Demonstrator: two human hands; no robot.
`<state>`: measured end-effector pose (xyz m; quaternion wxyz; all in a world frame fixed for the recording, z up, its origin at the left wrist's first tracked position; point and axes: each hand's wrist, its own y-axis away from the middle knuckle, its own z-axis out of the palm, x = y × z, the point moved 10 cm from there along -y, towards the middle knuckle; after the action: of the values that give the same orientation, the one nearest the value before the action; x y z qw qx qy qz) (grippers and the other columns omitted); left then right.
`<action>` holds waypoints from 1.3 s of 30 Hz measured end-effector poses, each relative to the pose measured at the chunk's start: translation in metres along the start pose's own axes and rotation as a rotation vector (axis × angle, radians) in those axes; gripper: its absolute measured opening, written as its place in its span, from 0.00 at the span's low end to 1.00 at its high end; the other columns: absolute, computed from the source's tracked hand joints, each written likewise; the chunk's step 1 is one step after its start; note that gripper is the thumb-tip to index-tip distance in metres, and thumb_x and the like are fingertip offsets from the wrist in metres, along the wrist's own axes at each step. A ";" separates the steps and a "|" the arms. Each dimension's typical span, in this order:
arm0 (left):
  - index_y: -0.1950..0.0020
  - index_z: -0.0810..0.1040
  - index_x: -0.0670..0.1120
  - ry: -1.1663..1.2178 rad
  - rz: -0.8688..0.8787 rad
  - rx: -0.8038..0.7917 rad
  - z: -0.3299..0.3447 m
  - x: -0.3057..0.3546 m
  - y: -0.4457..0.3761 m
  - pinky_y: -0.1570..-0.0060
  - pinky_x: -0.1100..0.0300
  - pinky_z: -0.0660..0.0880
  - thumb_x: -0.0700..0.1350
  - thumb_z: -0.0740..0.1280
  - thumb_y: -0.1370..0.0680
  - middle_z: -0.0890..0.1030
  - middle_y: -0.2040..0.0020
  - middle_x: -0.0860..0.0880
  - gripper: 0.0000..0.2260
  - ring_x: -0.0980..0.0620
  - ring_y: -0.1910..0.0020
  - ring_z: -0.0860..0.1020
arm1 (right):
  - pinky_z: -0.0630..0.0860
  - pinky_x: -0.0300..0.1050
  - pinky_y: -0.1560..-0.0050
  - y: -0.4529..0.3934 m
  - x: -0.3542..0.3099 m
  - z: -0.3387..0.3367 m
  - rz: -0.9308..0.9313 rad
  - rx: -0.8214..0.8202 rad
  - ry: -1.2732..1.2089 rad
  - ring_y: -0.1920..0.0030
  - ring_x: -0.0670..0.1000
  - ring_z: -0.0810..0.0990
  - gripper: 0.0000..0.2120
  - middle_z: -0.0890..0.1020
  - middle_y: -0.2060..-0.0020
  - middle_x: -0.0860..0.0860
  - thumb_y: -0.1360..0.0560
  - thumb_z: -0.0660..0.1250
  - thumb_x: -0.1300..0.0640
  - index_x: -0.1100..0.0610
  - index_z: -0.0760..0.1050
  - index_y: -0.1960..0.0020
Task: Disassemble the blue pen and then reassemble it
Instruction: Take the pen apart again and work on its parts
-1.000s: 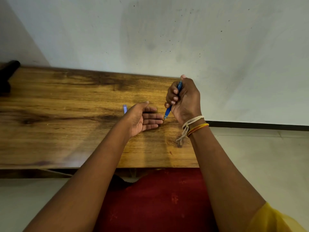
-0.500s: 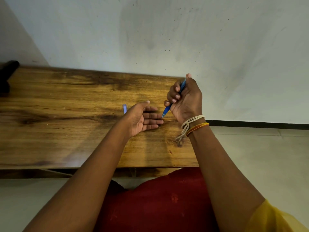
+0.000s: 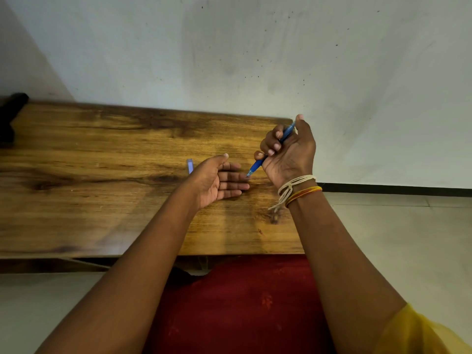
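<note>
My right hand [image 3: 290,152] is closed in a fist around the blue pen [image 3: 258,164], thumb on its top end. The pen slants down to the left and its tip points at the fingertips of my left hand [image 3: 217,178]. That hand lies flat and open, palm up, on the wooden table [image 3: 102,200], holding nothing. A small pale blue pen part [image 3: 190,166] lies on the table just behind my left hand, partly hidden by it.
The table's right end is just past my right hand, with tiled floor [image 3: 383,226] beyond it. A white wall [image 3: 255,60] rises behind the table. A dark object [image 3: 10,111] sits at the far left corner. Red cloth [image 3: 242,302] covers my lap.
My right hand has shifted slightly up and to the right with the pen, which now slants more. My left hand has stayed in place.
</note>
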<state>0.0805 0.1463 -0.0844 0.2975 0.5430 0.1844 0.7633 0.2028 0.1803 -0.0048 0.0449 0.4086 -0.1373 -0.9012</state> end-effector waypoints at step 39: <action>0.50 0.79 0.42 -0.493 0.382 0.012 0.021 0.040 0.022 0.57 0.56 0.78 0.41 0.72 0.27 0.85 0.58 0.43 0.07 0.51 0.60 0.83 | 0.65 0.43 0.63 0.002 0.014 0.009 0.032 -0.040 0.243 0.68 0.48 0.66 0.13 0.68 0.69 0.51 0.19 0.54 0.55 0.57 0.72 0.60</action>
<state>0.0849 0.1555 -0.0351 0.1815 0.7381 0.0059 0.6498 0.1865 0.1772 -0.0087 0.0838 0.5116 -0.1194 -0.8468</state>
